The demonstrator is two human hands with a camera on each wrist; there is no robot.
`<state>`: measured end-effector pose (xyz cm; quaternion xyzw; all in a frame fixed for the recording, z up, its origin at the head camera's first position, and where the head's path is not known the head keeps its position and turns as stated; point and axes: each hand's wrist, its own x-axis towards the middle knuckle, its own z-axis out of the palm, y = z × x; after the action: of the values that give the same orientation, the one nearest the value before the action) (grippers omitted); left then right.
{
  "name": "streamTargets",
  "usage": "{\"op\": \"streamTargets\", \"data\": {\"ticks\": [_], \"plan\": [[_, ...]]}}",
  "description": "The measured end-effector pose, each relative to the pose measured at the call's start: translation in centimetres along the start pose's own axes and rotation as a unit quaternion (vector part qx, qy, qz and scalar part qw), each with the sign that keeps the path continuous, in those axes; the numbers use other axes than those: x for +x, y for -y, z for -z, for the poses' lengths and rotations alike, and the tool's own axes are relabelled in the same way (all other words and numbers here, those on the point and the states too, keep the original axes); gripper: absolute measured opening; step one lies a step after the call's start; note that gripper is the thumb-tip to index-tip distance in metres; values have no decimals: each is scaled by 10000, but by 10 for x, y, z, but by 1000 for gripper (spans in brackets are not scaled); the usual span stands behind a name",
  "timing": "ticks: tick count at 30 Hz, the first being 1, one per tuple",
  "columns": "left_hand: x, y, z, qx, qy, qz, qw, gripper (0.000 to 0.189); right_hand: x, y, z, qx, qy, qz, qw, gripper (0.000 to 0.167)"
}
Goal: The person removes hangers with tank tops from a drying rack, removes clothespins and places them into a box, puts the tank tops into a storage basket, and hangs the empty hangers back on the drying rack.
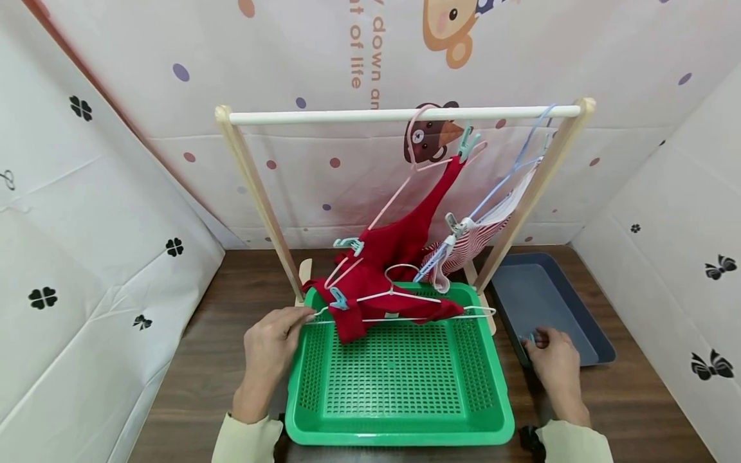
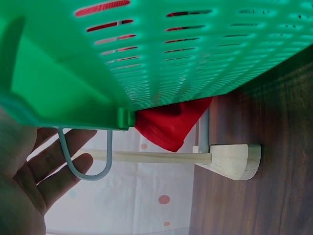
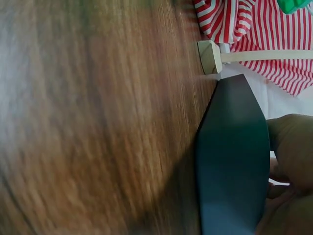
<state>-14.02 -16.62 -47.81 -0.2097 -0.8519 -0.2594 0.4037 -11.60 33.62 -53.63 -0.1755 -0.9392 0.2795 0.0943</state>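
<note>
My left hand (image 1: 271, 350) pinches the left end of a white hanger (image 1: 486, 311) that lies across the green basket (image 1: 399, 438). In the left wrist view, my thumb and fingers are around the hanger's end loop (image 2: 108, 156). A red garment (image 1: 399, 257) drapes over the basket's back rim onto this hanger, and a blue clothespin (image 1: 338, 298) clips it near the left end. At the near left edge of the grey tray (image 1: 535, 276), my right hand (image 1: 554, 363) pinches a small light-blue clothespin (image 1: 530, 337); the tray wall hides it in the right wrist view.
A wooden rack with a white rod (image 1: 324, 116) stands behind the basket. From it hang a pink hanger (image 1: 393, 198), with green clothespins (image 1: 467, 145) on the red garment, and a blue hanger (image 1: 502, 183) bearing a red-striped garment (image 1: 476, 244). Patterned sheets enclose the table.
</note>
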Motion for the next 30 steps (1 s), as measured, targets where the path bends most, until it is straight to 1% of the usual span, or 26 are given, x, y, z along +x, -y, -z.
{"op": "streamTargets", "data": {"ticks": [4, 8, 14, 18, 24, 30], "plan": [[0, -1, 0, -1, 20, 14, 10000, 20, -1, 1, 5, 197, -260, 115, 9994, 38], [-1, -1, 0, 7, 79, 58, 10000, 20, -1, 10, 19, 292, -561, 302, 9975, 40], [-1, -1, 1, 35, 85, 128, 9999, 19, -1, 40, 42, 470, -960, 569, 9926, 40], [-1, -2, 1, 10, 114, 152, 9998, 19, -3, 60, 51, 534, -1193, 806, 9881, 39], [-1, -3, 2, 17, 149, 195, 9997, 18, -7, 82, 56, 747, -1339, 1214, 9807, 40], [-1, -3, 2, 18, 161, 192, 9997, 19, -13, 97, 54, 887, -1384, 1540, 9743, 40]]}}
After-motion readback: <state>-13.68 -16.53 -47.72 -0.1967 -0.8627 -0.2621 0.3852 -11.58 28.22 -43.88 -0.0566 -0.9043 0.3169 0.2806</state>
